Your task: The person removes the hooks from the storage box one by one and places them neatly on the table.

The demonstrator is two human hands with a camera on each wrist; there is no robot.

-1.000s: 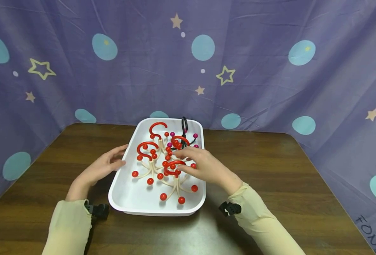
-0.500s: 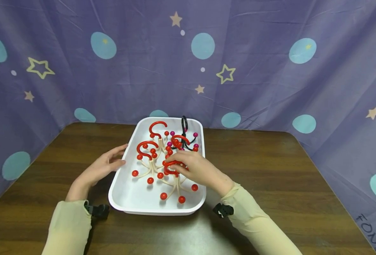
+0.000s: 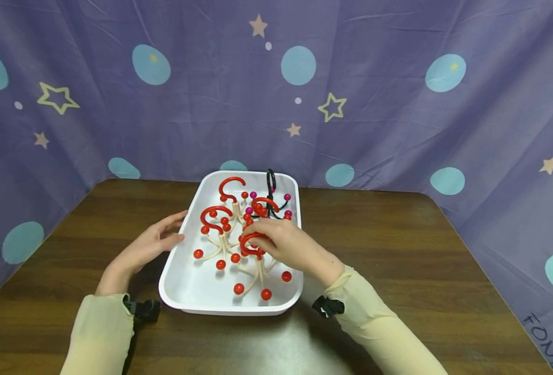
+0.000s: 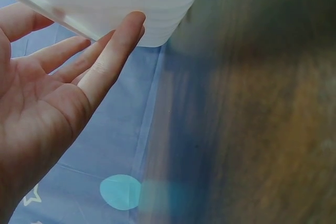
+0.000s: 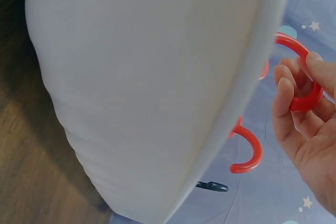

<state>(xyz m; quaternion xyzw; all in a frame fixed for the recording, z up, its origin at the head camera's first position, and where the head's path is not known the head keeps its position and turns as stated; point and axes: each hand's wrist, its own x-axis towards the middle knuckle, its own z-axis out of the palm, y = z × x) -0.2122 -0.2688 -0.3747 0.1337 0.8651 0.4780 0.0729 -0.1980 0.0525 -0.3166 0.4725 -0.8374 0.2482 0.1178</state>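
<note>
- Head view: white tray (image 3: 194,294) sits on the wooden table (image 3: 398,271), centre of frame.
- Right hand (image 3: 288,244), right of frame centre, grasps the front red hook (image 3: 246,250), which stands in the tray with pale prongs and red balls below.
- Three more red hooks and one black hook (image 3: 269,200) stand farther up the tray.
- Left hand (image 3: 147,247), left of centre, grips nothing; beside tray wall.
- Left wrist view: fingers extended at the tray's underside, upper left; firm contact cannot be confirmed.
- Right wrist view: thumb and fingers pinch the hook, right edge.
</note>
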